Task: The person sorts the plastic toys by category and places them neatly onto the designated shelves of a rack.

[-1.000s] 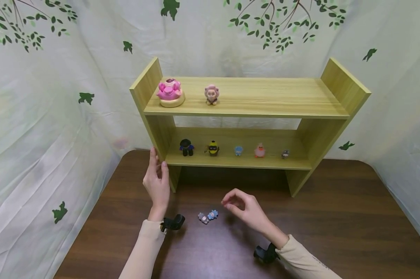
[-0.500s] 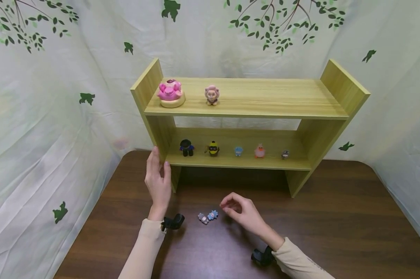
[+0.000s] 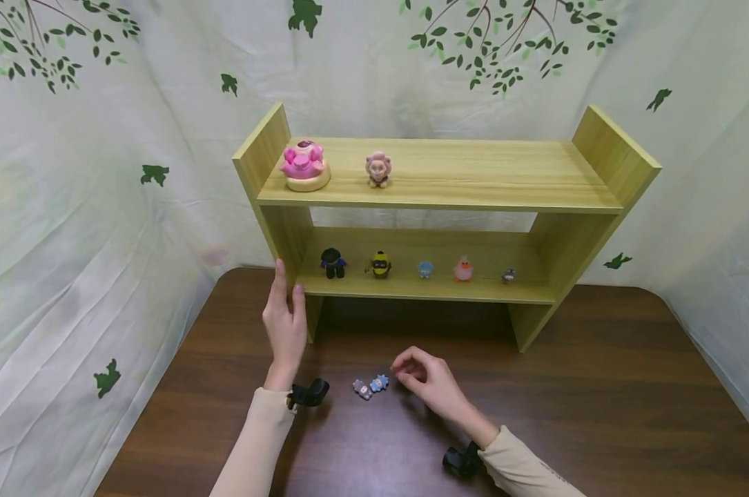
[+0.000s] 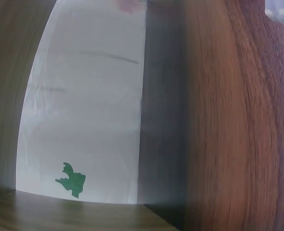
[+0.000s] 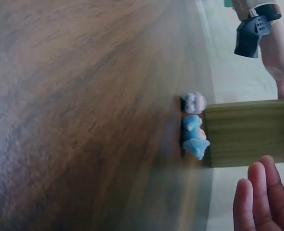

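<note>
My left hand [image 3: 285, 331] is at the left side panel of a two-tier wooden shelf [image 3: 439, 288], fingers pointing up and fingertips right at its front edge. My right hand [image 3: 431, 383] hovers over the table with bent fingers and nothing between them. Just left of its fingertips lie two small figurines side by side, a blue figurine [image 3: 379, 383] and a grey figurine [image 3: 362, 389]. In the right wrist view the blue figurine [image 5: 194, 137] and the paler one [image 5: 194, 103] lie on the wood, with the right fingers [image 5: 259, 192] apart from them.
On the top tier stand a pink bear figure [image 3: 304, 166] and a small pink figurine [image 3: 378, 170]. Along the lower tier is a row of several figurines, among them a black one [image 3: 333, 263] and a yellow one [image 3: 380, 264]. A leaf-print curtain [image 3: 181, 124] hangs behind.
My right hand has moved slightly left and toward me, closer to the blue figurine. The left hand has shifted a little right along the shelf's side. The figurines have not moved.
</note>
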Demonstrator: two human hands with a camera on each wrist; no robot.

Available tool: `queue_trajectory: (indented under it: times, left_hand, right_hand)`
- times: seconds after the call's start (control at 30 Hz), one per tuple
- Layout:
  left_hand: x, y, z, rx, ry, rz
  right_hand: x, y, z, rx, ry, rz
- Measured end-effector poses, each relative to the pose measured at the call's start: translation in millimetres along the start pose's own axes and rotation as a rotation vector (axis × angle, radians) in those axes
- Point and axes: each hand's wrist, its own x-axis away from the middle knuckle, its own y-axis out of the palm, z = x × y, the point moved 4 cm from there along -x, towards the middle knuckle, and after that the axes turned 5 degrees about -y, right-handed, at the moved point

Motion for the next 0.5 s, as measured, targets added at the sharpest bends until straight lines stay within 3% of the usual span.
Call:
queue_trajectory:
  times: [0.2,0.5]
  left_hand:
    - [0.9,2.3,-0.1,0.021,-0.017,0.007]
    - [1.6,3.8,-1.3,0.012,-0.007,0.033]
  right_hand:
    - [0.1,7,30,0.046,0.059,0.022]
    - [2.0,20,43,0.097,0.067,-0.012]
